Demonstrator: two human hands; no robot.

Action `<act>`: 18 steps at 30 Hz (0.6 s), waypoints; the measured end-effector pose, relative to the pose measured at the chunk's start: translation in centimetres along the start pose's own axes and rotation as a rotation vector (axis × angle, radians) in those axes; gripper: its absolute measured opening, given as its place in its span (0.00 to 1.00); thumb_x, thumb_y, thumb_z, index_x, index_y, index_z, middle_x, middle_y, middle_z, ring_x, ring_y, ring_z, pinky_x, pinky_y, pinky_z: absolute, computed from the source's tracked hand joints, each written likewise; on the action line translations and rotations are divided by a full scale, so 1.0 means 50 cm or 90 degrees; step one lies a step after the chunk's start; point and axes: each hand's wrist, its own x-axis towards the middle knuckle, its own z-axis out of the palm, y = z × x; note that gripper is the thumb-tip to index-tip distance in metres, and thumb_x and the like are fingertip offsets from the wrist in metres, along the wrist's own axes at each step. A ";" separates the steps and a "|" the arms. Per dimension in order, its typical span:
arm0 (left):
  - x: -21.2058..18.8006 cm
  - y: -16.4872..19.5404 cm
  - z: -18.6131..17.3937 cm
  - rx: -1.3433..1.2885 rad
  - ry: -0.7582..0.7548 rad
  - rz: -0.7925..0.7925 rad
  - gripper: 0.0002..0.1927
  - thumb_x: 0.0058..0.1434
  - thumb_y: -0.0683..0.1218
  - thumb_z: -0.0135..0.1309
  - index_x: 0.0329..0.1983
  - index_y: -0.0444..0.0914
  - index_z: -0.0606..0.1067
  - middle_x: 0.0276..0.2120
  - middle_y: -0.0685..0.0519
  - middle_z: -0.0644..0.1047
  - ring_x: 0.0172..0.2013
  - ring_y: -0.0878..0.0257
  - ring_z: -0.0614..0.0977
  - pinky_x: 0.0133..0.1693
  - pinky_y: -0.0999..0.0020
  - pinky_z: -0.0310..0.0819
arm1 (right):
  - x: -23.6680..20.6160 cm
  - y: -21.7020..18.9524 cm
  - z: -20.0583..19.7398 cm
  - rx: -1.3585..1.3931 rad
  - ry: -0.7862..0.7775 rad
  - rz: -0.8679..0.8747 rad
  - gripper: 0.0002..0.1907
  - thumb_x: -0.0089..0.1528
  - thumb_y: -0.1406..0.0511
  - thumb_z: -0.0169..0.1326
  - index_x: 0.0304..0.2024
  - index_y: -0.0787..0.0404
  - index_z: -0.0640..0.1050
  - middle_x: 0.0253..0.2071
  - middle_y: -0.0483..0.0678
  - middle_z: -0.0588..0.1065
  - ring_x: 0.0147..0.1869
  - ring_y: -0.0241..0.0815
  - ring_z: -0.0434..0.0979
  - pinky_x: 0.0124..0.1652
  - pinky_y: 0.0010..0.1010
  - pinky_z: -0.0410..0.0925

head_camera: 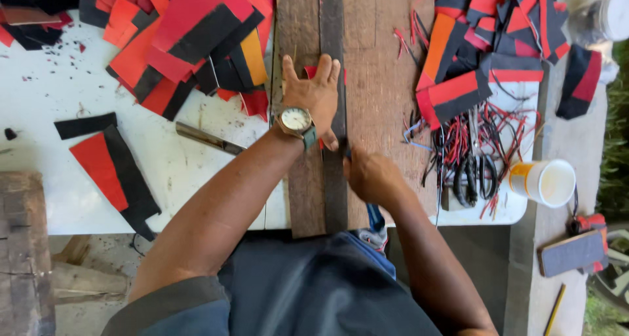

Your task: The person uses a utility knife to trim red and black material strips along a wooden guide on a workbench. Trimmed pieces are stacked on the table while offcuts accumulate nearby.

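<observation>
I see the left hand [314,90], wristwatch [296,121] on the wrist, pressed flat with fingers spread on a long dark strip [334,172] that runs from 12 to 6 o'clock down a wooden board [373,93]. A sliver of red piece [310,71] shows under those fingers. At 5 o'clock from that hand, the right hand [370,175] is curled tight beside the strip's right edge; I cannot tell what it grips. Red and black cut pieces [190,35] heap at 10 o'clock on the white table [52,93], more at 2 o'clock. Scissors [475,175] and a white cup [547,182] lie at 3 o'clock, among thin trimmings
</observation>
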 end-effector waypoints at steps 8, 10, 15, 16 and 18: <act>-0.014 -0.026 0.000 -0.065 0.009 0.019 0.85 0.24 0.72 0.75 0.78 0.36 0.41 0.74 0.49 0.50 0.67 0.54 0.68 0.69 0.30 0.39 | -0.119 0.025 -0.032 0.156 -0.043 0.027 0.17 0.66 0.54 0.48 0.39 0.62 0.74 0.33 0.65 0.78 0.39 0.68 0.78 0.39 0.56 0.69; -0.016 -0.028 0.001 -0.064 -0.003 0.026 0.84 0.26 0.73 0.74 0.79 0.37 0.41 0.75 0.50 0.49 0.67 0.54 0.68 0.69 0.31 0.39 | -0.079 0.042 -0.059 0.276 0.014 0.133 0.16 0.66 0.55 0.48 0.38 0.61 0.75 0.29 0.63 0.78 0.34 0.64 0.81 0.35 0.52 0.70; -0.016 -0.029 0.009 -0.049 0.029 0.029 0.84 0.25 0.73 0.75 0.77 0.37 0.42 0.74 0.49 0.48 0.70 0.53 0.62 0.67 0.32 0.40 | 0.109 0.012 -0.138 0.276 0.316 -0.093 0.14 0.60 0.60 0.57 0.42 0.62 0.79 0.29 0.60 0.77 0.33 0.59 0.80 0.35 0.45 0.71; -0.016 -0.030 0.012 -0.052 0.035 0.029 0.84 0.24 0.73 0.75 0.77 0.37 0.43 0.74 0.48 0.49 0.69 0.53 0.63 0.68 0.32 0.40 | 0.141 -0.002 -0.149 0.244 0.335 -0.062 0.14 0.59 0.60 0.58 0.43 0.62 0.79 0.29 0.61 0.77 0.34 0.62 0.80 0.36 0.46 0.71; -0.017 -0.032 0.017 -0.059 0.044 0.031 0.84 0.24 0.73 0.75 0.78 0.37 0.43 0.75 0.48 0.49 0.69 0.52 0.65 0.68 0.33 0.40 | 0.193 -0.024 -0.165 0.195 0.411 -0.173 0.14 0.58 0.62 0.59 0.42 0.63 0.80 0.35 0.62 0.78 0.37 0.67 0.78 0.36 0.50 0.70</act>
